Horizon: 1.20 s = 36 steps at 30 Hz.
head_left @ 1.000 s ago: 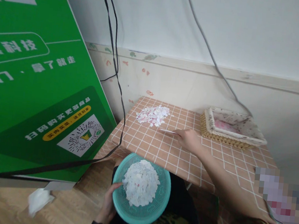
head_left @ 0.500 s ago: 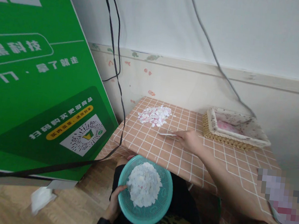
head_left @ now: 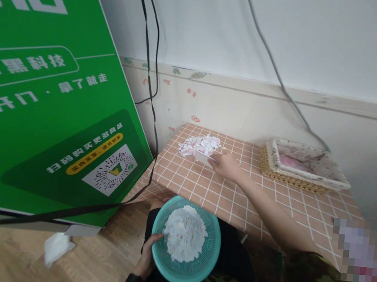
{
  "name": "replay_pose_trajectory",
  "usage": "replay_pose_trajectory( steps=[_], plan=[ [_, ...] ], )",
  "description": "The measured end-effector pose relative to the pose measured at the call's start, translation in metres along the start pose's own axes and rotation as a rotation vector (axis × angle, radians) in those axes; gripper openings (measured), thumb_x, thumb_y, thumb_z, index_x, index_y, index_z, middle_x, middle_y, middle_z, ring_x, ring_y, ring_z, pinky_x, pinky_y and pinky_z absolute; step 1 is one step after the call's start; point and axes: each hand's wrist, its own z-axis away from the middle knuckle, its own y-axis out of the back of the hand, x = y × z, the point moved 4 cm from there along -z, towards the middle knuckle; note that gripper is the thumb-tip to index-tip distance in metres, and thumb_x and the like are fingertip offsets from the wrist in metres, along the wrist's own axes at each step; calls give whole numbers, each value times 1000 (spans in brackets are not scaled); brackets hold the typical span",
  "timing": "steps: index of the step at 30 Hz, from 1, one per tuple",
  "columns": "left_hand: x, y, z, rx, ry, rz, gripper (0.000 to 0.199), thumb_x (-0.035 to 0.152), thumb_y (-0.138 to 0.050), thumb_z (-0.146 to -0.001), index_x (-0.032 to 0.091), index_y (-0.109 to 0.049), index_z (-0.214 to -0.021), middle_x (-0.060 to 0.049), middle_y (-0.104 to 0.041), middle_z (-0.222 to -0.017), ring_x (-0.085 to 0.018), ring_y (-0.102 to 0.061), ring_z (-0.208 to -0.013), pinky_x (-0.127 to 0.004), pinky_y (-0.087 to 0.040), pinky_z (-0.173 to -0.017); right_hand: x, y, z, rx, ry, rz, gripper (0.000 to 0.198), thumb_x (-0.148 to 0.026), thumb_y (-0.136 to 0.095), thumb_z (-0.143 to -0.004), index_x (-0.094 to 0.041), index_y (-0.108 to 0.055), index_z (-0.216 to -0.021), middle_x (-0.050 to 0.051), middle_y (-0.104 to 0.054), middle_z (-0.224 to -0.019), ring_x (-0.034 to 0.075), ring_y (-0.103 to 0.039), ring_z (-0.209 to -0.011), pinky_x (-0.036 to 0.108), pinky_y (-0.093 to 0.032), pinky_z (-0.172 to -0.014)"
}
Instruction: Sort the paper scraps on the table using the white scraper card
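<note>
My left hand (head_left: 148,255) grips the left rim of a round teal plastic basket (head_left: 211,253) on my lap. A heap of small white paper scraps (head_left: 184,234) lies in the basket. Over the table, my right hand (head_left: 229,167) pinches a flat white card (head_left: 203,158). The card is at the near edge of a second pile of white and pinkish paper scraps (head_left: 190,144), overlapping it in view; whether they touch, I cannot tell.
A brown checked cloth covers the table (head_left: 204,185). At its back right stands a cloth-lined wicker basket (head_left: 292,183). A green printed panel (head_left: 23,141) rises on the left, with a dark strap (head_left: 154,160) hanging before it. A white bag (head_left: 57,248) lies on the floor.
My right hand has moved the white card left and away from me to the scrap pile, and the card's face now shows. My left hand keeps hold of the teal basket.
</note>
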Motion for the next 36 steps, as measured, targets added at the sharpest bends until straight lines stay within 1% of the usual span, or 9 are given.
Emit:
replay_pose_trajectory(
  steps=[5, 10, 13, 16, 18, 20, 25, 31, 36],
  plan=[
    [2, -5, 4, 6, -8, 15, 30, 29, -67, -63, 10, -71, -85, -11, -75, -76, -32, -69, -78, -46, -49, -78, 1, 0, -12, 30, -29, -16, 26, -28, -45, -86, -16, -64, -73, 9, -66, -73, 17, -56, -68, 27, -31, -60],
    [7, -11, 12, 98, -33, 9, 30, 26, -67, -58, 13, -70, -84, -9, -74, -71, -33, -68, -79, -48, -49, -78, -6, -3, -19, 22, -83, -89, 27, -28, -44, -84, -16, -64, -70, 7, -66, -68, 15, -53, -61, 26, -30, -56],
    [6, -10, 10, 90, -46, 11, 28, 26, -68, -58, 13, -70, -83, -8, -74, -70, -33, -68, -79, -48, -49, -78, -9, -7, -21, 6, -113, -97, 27, -27, -45, -82, -15, -64, -68, 8, -65, -64, 15, -52, -58, 26, -29, -54],
    [3, -6, 5, 50, -40, 25, 27, 28, -68, -60, 12, -71, -82, -10, -74, -72, -33, -68, -81, -47, -49, -78, -9, -9, -24, 17, -152, -89, 28, -27, -45, -83, -14, -65, -69, 9, -66, -66, 15, -53, -59, 26, -29, -55],
    [2, -2, 1, 17, -36, 31, 28, 29, -67, -62, 11, -71, -83, -11, -74, -75, -33, -68, -81, -46, -49, -78, -10, -10, -28, 10, -127, -105, 28, -27, -45, -83, -14, -66, -71, 9, -67, -68, 15, -54, -60, 26, -29, -55],
    [0, 1, -2, -3, -36, 34, 29, 29, -66, -63, 10, -71, -85, -11, -74, -76, -32, -68, -81, -45, -49, -79, -10, -8, -31, -15, -72, -120, 26, -27, -46, -83, -15, -67, -72, 8, -67, -70, 15, -54, -61, 26, -29, -55],
    [-2, 6, -5, 6, -37, 29, 31, 29, -68, -64, 9, -70, -88, -10, -74, -75, -29, -68, -77, -42, -49, -78, -6, 1, -41, -112, 37, -103, 25, -31, -51, -81, -16, -66, -68, 5, -64, -65, 14, -51, -60, 26, -28, -54],
    [-3, 9, -7, -13, -38, 38, 27, 28, -67, -66, 10, -70, -86, -9, -74, -74, -28, -68, -75, -42, -50, -78, -7, 2, -54, -95, 75, -25, 28, -31, -49, -82, -15, -65, -66, 6, -63, -64, 13, -49, -58, 26, -26, -54],
    [-2, 4, -4, -53, -10, 44, 29, 28, -65, -69, 8, -71, -90, -12, -75, -79, -29, -69, -78, -41, -50, -79, -12, 1, -57, -60, 39, 30, 28, -31, -47, -83, -15, -66, -70, 9, -65, -69, 15, -52, -62, 27, -26, -54]
  ],
)
